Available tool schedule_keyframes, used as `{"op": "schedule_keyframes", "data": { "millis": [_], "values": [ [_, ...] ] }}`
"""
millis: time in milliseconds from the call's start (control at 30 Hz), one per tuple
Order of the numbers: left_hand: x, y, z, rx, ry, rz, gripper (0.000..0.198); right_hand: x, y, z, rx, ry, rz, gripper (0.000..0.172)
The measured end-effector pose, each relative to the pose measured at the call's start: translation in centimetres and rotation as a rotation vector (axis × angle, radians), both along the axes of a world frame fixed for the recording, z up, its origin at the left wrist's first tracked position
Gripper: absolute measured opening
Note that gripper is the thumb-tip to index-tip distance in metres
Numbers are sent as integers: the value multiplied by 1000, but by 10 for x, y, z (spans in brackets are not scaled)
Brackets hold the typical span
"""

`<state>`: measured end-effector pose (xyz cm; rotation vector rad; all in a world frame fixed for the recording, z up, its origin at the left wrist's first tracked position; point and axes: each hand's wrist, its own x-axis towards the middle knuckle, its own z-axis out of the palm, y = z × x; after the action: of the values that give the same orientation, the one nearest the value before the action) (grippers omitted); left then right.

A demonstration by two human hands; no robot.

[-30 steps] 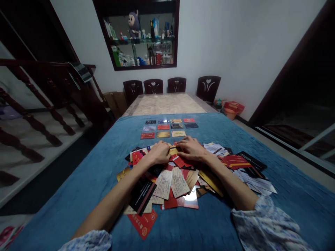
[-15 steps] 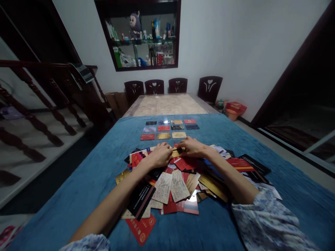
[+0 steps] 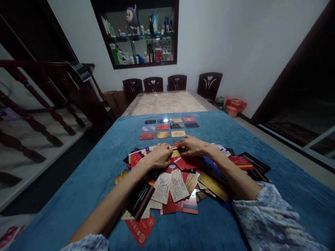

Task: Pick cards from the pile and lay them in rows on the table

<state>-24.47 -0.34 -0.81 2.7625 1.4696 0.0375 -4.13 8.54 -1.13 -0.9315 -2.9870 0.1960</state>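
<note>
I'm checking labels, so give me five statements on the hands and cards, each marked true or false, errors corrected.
A yellow card shows between the left hand and the right hand. True.
The laid-out cards form two rows. False: the laid-out cards form three.
Their nearest row holds three cards. True.
The cloth is red. False: the cloth is blue.
The loose pile lies beyond those rows. False: the loose pile lies on their near side.
</note>
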Motion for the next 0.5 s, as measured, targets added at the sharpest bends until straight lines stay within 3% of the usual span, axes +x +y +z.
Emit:
{"op": "schedule_keyframes", "data": {
  "millis": [300, 500],
  "values": [
    [1, 1, 3, 51, 74, -64, 18, -1, -4, 9, 1, -12, 38, 31],
    [-2, 5, 7, 54, -29, -25, 24, 0, -6, 16, -58, 41, 21, 29]
  ]
}}
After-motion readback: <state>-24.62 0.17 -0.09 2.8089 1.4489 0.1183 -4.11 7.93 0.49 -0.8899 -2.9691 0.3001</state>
